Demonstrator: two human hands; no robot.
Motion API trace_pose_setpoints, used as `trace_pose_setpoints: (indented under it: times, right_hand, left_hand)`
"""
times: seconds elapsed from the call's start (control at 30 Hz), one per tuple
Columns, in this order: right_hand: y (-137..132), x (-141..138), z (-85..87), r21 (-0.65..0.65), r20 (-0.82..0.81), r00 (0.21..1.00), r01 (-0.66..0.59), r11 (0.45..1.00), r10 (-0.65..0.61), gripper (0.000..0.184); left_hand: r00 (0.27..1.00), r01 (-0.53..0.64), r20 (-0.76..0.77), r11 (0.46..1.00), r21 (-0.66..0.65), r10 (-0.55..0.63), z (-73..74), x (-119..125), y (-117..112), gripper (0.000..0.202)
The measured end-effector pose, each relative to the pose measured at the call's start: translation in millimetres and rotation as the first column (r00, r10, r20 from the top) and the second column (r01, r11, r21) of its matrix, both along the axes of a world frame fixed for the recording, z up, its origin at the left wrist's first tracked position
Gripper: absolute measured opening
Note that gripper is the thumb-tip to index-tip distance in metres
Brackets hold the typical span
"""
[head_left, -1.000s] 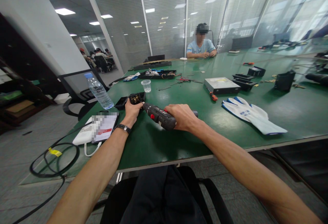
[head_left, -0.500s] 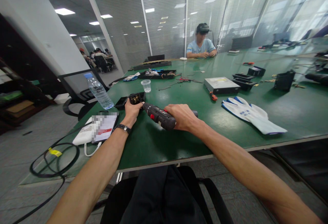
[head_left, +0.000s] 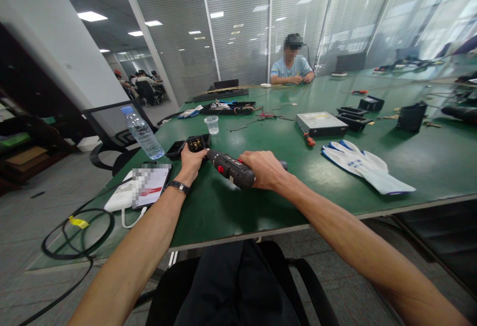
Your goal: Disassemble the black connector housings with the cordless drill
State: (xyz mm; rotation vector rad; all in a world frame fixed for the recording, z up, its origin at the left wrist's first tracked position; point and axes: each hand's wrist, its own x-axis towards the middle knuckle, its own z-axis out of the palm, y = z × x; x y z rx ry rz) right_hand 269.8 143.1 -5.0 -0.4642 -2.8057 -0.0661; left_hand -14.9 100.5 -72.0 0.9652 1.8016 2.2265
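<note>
My right hand (head_left: 264, 169) is wrapped round a black electric screwdriver (head_left: 231, 168) with a red switch, lying nearly level and pointing left. Its tip meets a small black part (head_left: 197, 142) with brass contacts that stands on the green table (head_left: 231, 206). My left hand (head_left: 192, 163) grips that part from the near side, fingers closed on it. A black watch band sits on my left wrist.
A phone on a white power bank (head_left: 143, 189), a water bottle (head_left: 142, 133) and a plastic cup (head_left: 212, 124) stand left. White gloves (head_left: 363, 164), a red-handled screwdriver (head_left: 309, 140), a metal drive (head_left: 322, 123) and black parts lie right. A person (head_left: 292, 65) sits at the far end.
</note>
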Motion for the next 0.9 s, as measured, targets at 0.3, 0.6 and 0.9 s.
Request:
trace_pose_setpoints:
  times: [0.3, 0.6, 0.9]
  right_hand:
    - [0.2, -0.4, 1.0, -0.017, 0.010, 1.000, 0.011, 1.000, -0.011, 0.030]
    - [-0.7, 0.0, -0.9, -0.015, -0.010, 1.000, 0.011, 1.000, -0.011, 0.031]
    - [0.8, -0.7, -0.3, -0.024, -0.001, 1.000, 0.014, 1.000, -0.014, 0.031]
  left_hand:
    - [1.000, 0.004, 0.018, 1.000, -0.006, -0.004, 0.7, 0.7, 0.1, 0.047]
    - [1.000, 0.010, -0.004, 1.000, -0.004, -0.010, -0.3, -1.0, 1.0, 0.046]
    - [1.000, 0.003, 0.020, 1.000, -0.008, -0.003, 3.9, 3.9, -1.6, 0.046]
